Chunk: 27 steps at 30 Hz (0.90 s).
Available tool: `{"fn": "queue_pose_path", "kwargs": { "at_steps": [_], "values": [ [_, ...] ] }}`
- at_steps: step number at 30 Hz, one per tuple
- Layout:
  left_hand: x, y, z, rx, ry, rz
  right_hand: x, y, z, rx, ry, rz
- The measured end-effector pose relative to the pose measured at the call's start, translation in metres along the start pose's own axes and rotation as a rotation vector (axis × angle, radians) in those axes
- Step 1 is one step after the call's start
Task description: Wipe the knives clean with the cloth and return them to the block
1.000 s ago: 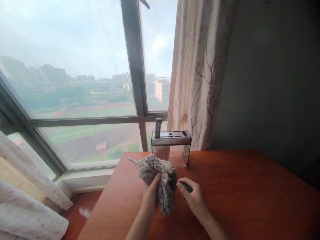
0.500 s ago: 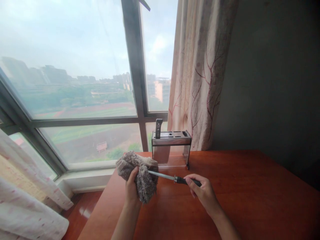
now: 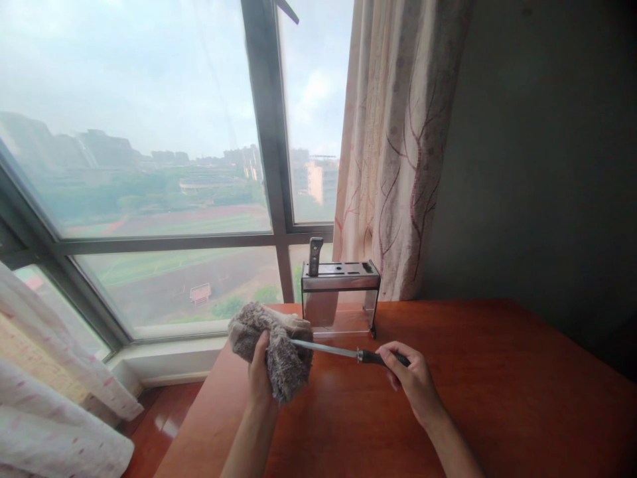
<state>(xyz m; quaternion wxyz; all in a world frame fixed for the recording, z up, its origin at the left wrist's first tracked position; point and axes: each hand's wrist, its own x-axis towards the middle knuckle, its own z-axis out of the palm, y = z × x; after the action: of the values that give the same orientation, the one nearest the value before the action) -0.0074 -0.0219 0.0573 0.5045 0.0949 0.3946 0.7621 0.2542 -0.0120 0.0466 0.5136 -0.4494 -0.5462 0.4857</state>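
Note:
A fluffy grey cloth [image 3: 288, 372] is bunched in my left hand [image 3: 261, 375], thumb pressed on top. My right hand [image 3: 405, 372] grips the black handle of a honing steel [image 3: 331, 348], a slim metal rod with a small guard. The rod points left, and its far end is hidden in the folds of the cloth. Both hands are above the wooden table. Behind them stands a knife block [image 3: 341, 282] with clear sides and a slotted top. One knife [image 3: 315, 257] stands in its left slot, its dark handle upright.
The reddish-brown table [image 3: 478, 372] runs right towards a dark wall. A large window [image 3: 164, 242] with a grey frame is at the back left. Patterned curtains hang behind the block [image 3: 398, 166] and at the lower left [image 3: 54, 411].
My right hand has drawn the honing steel slightly to the right, so more of its rod shows outside the cloth. My left hand keeps its hold, shifted a little left.

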Motion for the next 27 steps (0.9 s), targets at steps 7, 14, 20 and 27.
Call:
{"fn": "queue_pose_path", "kwargs": {
  "at_steps": [7,14,20,27],
  "values": [
    [-0.008,-0.014,0.006,-0.051,-0.061,-0.100,-0.003,0.008,0.014,0.003,-0.057,-0.005],
    [-0.022,-0.039,0.011,0.061,-0.130,-0.114,-0.010,0.013,0.034,-0.021,-0.128,0.002],
    [-0.028,-0.050,0.012,0.174,-0.172,-0.147,-0.013,0.023,0.044,-0.021,-0.163,0.016],
    [-0.015,-0.024,0.010,0.155,-0.063,0.019,-0.010,0.012,0.033,0.039,-0.194,0.025]
  ]
}}
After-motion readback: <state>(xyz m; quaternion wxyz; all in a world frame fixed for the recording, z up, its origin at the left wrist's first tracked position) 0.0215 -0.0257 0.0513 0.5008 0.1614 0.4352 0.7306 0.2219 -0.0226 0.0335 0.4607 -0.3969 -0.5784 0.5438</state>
